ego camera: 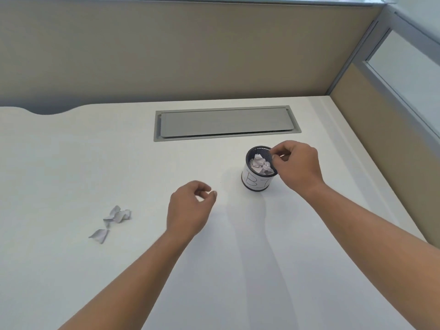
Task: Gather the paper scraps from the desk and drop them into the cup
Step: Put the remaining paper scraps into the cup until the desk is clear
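Note:
A black mesh cup (256, 181) with a white paper label stands on the white desk (71, 163), right of centre. Crumpled white scraps (260, 164) lie inside it. My right hand (297, 166) hovers at the cup's right rim, fingers curled and apart, with nothing visibly held. My left hand (190, 208) floats above the desk to the left of the cup, fingers loosely curled and empty. Two paper scraps lie on the desk at the left: a crumpled one (117, 215) and a smaller one (100, 235) just in front of it.
A grey cable-tray lid (226, 123) is set into the desk behind the cup. Beige partition walls (166, 55) close off the back and the right side. The desk's back edge curves inward at the far left.

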Motion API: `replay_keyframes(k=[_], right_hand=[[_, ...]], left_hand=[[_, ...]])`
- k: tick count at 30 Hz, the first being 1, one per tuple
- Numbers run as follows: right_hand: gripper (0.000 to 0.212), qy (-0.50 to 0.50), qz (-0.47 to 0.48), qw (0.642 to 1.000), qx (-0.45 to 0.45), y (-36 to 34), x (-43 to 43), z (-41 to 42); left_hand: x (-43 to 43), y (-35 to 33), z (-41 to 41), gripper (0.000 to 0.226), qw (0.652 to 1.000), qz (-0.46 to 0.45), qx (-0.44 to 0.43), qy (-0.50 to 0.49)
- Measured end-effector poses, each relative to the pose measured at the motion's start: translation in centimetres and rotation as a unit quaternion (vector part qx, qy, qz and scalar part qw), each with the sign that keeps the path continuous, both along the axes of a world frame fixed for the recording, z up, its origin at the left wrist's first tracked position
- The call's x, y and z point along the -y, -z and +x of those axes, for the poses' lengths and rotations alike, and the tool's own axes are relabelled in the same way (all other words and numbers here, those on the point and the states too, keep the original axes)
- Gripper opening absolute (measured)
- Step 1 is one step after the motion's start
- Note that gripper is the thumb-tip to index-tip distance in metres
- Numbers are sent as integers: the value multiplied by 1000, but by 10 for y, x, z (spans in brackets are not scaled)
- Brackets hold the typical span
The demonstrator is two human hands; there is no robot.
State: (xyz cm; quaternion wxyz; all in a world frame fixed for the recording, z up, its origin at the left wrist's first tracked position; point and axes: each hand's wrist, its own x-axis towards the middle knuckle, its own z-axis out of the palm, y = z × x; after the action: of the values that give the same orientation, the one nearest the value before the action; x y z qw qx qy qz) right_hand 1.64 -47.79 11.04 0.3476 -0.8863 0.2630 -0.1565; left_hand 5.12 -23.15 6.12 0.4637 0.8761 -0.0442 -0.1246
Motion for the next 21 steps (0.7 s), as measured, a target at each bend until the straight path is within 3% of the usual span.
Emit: replay_keyframes(k=[7,13,21], right_hand=[[19,-26,61,996,58,17,-53,-21],[23,-79,90,993,1,54,-115,-31],[21,-177,113,975,-78,80,-188,-23]], left_hand=[[-101,25,-33,7,986,-54,-16,-155],[-176,36,-36,10,952,-41,46,-300],[-223,46,-14,28,962,47,22,-268]])
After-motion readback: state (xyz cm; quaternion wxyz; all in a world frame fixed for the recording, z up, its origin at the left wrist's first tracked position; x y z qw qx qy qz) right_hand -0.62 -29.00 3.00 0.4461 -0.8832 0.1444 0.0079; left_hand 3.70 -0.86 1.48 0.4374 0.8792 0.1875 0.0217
